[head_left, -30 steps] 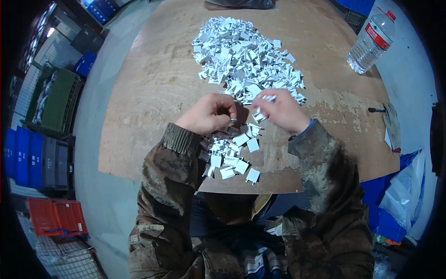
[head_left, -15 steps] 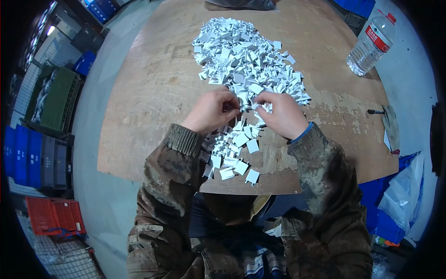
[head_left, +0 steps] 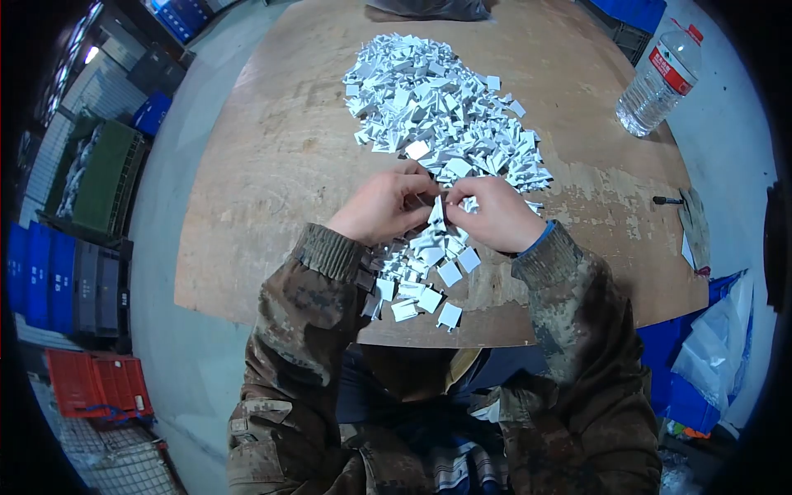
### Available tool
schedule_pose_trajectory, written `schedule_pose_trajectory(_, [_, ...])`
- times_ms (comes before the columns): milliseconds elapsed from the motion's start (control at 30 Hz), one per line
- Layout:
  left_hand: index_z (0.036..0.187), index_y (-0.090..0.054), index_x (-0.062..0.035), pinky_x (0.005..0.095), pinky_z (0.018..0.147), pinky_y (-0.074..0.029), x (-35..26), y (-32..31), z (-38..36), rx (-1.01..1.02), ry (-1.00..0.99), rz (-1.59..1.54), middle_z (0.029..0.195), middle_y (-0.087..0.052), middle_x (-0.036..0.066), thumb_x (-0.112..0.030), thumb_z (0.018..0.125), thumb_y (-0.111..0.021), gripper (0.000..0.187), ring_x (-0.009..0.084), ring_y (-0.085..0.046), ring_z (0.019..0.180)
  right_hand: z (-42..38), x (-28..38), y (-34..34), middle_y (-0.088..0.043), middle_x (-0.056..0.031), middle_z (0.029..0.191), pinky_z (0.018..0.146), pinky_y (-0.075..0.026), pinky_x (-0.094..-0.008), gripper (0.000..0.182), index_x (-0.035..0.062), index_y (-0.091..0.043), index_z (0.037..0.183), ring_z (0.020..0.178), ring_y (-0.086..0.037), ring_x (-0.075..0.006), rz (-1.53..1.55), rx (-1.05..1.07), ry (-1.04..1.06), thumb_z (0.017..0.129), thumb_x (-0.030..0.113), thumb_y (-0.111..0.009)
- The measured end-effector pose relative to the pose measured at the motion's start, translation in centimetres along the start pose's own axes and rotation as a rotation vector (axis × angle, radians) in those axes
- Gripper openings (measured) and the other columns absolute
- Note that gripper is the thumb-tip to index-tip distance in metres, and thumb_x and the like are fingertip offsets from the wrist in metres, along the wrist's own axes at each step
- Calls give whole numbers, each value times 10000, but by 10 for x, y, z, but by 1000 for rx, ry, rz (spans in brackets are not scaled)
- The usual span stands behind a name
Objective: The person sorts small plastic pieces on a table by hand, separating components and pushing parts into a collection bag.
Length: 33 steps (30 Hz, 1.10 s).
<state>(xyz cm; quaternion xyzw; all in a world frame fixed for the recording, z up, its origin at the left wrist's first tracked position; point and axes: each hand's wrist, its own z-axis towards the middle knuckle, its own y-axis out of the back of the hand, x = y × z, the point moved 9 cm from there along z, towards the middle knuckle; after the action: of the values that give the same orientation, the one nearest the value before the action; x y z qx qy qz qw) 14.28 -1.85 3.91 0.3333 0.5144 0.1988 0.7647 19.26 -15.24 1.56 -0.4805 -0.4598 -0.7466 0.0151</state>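
Observation:
A large heap of small flat white plastic pieces (head_left: 429, 99) lies on the wooden table, some with little pegs on one edge. Just below the heap, my left hand (head_left: 389, 203) has its thumb and fingers closed in a pinch. My right hand (head_left: 497, 216), also pinching, faces it from the other side with its fingertips close by. Between the fingertips a white plastic piece (head_left: 436, 213) stands on end; its exact grip is partly hidden. Nearer my body is a smaller, looser group of white pieces (head_left: 406, 289).
On the right of the wooden table (head_left: 264, 181) stands a water bottle (head_left: 660, 81). A black marker (head_left: 667, 200) and a glove (head_left: 695, 227) lie by the right edge. A dark bag (head_left: 429, 7) sits at the far edge. Blue crates (head_left: 41, 276) and a red crate (head_left: 97, 384) stand on the left.
Both hands have come slightly closer together and a little toward my body. A white piece now shows upright between the fingertips. Several pieces in the nearer group have shifted.

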Motion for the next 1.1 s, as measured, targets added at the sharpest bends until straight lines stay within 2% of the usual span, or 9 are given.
schedule_pose_trajectory(100, [1067, -740, -36, 292, 734, -558, 2, 1, -1, 27, 36, -32, 931, -664, 56, 44, 853, -738, 228, 189, -653, 823, 3, -5, 4, -752, -150, 878, 615, -532, -365, 226, -12, -732, 988, 680, -650, -262, 73, -28, -31, 880, 182, -692])
schedule_pose_trajectory(233, [1055, -741, -34, 300, 725, -559, 22, -3, -5, 45, 279, -337, 943, -662, 58, 0, 869, -774, 192, 193, -653, 853, -10, -12, 0, -714, -115, 801, 456, -397, -225, 180, 4, -694, 996, 637, -584, -117, 868, 102, -492, 930, 164, -643])
schedule_pose_trajectory(267, [1055, -741, -34, 300, 725, -559, 19, -3, -5, 44, 279, -336, 943, -662, 58, 0, 869, -774, 192, 193, -653, 853, -9, -11, 0, -714, -115, 801, 456, -397, -225, 180, 4, -694, 996, 637, -584, -117, 868, 102, -491, 930, 164, -643])
schedule_pose_trajectory(400, [987, -745, -38, 308, 686, -547, -12, -4, 2, 65, 79, -130, 919, -682, 67, -84, 867, -803, 141, 182, -646, 773, -5, -6, 9, -676, -97, 756, 389, -271, -157, 162, 25, -669, 1017, 556, -510, -60, 1442, -76, -412, 951, 164, -618])
schedule_pose_trajectory(567, [964, -734, -19, 257, 625, -517, -23, -13, 0, 30, -262, 50, 889, -673, 50, -80, 889, -814, 125, 139, -628, 710, -2, 2, 13, -650, -72, 739, 383, -284, -171, 144, 30, -676, 1001, 489, -452, -57, 1451, -48, -352, 971, 166, -640])
schedule_pose_trajectory(600, [964, -734, -19, 257, 625, -517, -25, -11, -1, 28, -259, 51, 889, -673, 50, -80, 889, -814, 125, 139, -628, 710, -1, 1, 12, -650, -72, 739, 383, -284, -171, 144, 30, -676, 1001, 489, -452, -57, 1450, -44, -352, 971, 166, -640])
schedule_pose_trajectory(733, [943, -731, -4, 221, 601, -493, 3, 3, -2, -61, 163, -343, 865, -664, 42, -53, 902, -806, 98, 111, -613, 682, -5, -7, 2, -652, -48, 752, 383, -281, -171, 145, 31, -690, 1022, 454, -418, -46, 1002, 111, -398, 979, 169, -680])
schedule_pose_trajectory(900, [897, -713, -26, 239, 631, -475, -1, 12, -1, -127, 164, -278, 866, -623, 19, -48, 890, -822, 111, 106, -571, 709, -5, -3, -2, -647, -42, 721, 447, -333, -199, 196, 19, -705, 994, 505, -470, -60, 769, 179, -331, 966, 209, -747])
schedule_pose_trajectory(1100, [868, -707, -23, 229, 618, -457, 2, 13, -1, -111, 138, -271, 852, -634, 18, -31, 884, -819, 113, 98, -550, 683, -8, 0, -4, -643, -34, 704, 456, -338, -206, 192, 8, -719, 962, 499, -460, -58, 724, 255, -354, 945, 195, -760])
